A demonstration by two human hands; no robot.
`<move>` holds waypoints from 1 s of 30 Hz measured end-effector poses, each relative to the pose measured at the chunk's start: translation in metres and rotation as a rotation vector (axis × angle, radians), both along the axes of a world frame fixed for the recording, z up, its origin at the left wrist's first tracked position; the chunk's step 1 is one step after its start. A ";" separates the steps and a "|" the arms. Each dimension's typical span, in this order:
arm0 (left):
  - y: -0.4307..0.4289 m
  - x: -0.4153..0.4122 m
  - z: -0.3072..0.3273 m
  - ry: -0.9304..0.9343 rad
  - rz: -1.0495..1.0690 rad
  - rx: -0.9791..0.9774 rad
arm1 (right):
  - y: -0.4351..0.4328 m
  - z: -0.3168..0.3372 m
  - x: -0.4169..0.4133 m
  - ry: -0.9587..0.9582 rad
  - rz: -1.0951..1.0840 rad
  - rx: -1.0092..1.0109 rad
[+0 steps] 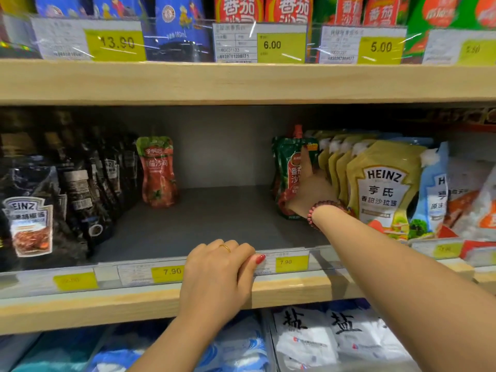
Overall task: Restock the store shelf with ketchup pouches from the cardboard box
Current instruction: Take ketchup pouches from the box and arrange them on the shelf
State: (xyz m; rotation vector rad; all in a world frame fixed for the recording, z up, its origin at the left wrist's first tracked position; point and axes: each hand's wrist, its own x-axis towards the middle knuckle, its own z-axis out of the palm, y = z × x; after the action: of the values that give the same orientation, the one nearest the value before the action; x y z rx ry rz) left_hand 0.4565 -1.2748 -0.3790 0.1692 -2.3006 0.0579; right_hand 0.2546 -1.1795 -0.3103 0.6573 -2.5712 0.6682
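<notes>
A person's right grip reaches deep into the middle shelf of a store aisle and grasps a green-topped ketchup pouch. The thumb is laid up the pouch's front and the fingers are hidden behind it. The pouch stands upright at the right end of the shelf's bare stretch, hard against a row of yellow Heinz pouches. A bead bracelet circles the right wrist.

The left grip is clenched over the price rail along the same shelf's front edge. Its fingers are bent onto the clear strip between two yellow 7.90 tags, and a gold ring shows on one finger.

At the left end of the shelf's bare stretch a red ketchup pouch stands upright near the back wall, just beside rows of black Heinz pouches.

Above the middle shelf, red cartons sit behind tags reading 6.00 and 5.00. Below it lie white salt bags.
</notes>
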 end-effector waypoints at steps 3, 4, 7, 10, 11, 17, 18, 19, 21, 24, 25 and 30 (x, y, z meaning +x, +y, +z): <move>0.002 0.002 0.002 -0.025 0.014 0.004 | 0.017 0.010 0.023 0.024 -0.022 0.021; 0.003 0.004 0.005 -0.034 0.013 0.015 | 0.025 0.013 0.032 0.006 -0.010 0.014; 0.007 0.006 0.016 -0.145 0.050 0.079 | 0.056 0.013 0.066 0.006 0.047 -0.011; 0.009 0.010 0.029 -0.251 0.047 0.190 | 0.086 0.001 0.102 0.124 0.180 -0.099; 0.010 0.012 0.031 -0.248 0.014 0.231 | 0.096 -0.006 0.114 0.135 0.220 -0.118; 0.029 0.037 0.025 -0.049 -0.221 0.278 | 0.147 -0.080 0.173 0.037 0.314 -0.164; 0.037 0.043 0.020 -0.052 -0.269 0.287 | 0.153 -0.093 0.182 0.014 0.317 -0.152; 0.044 0.049 0.013 -0.068 -0.311 0.301 | 0.160 -0.107 0.189 -0.009 0.316 -0.140; 0.060 0.063 -0.011 -0.122 -0.386 0.338 | 0.173 -0.137 0.201 -0.059 0.301 -0.126; 0.083 0.078 -0.054 -0.227 -0.442 0.369 | 0.195 -0.176 0.217 -0.146 0.267 -0.089; 0.089 0.082 -0.070 -0.260 -0.452 0.391 | 0.202 -0.188 0.220 -0.169 0.255 -0.055; 0.117 0.099 -0.153 -0.504 -0.437 0.593 | 0.230 -0.242 0.230 -0.241 0.181 0.120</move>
State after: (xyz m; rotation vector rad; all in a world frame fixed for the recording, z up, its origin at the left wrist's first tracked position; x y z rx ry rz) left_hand 0.5556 -1.1580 -0.5316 -0.0625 -2.7377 -0.9012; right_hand 0.4847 -0.9500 -0.5526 0.9079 -2.8136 0.6918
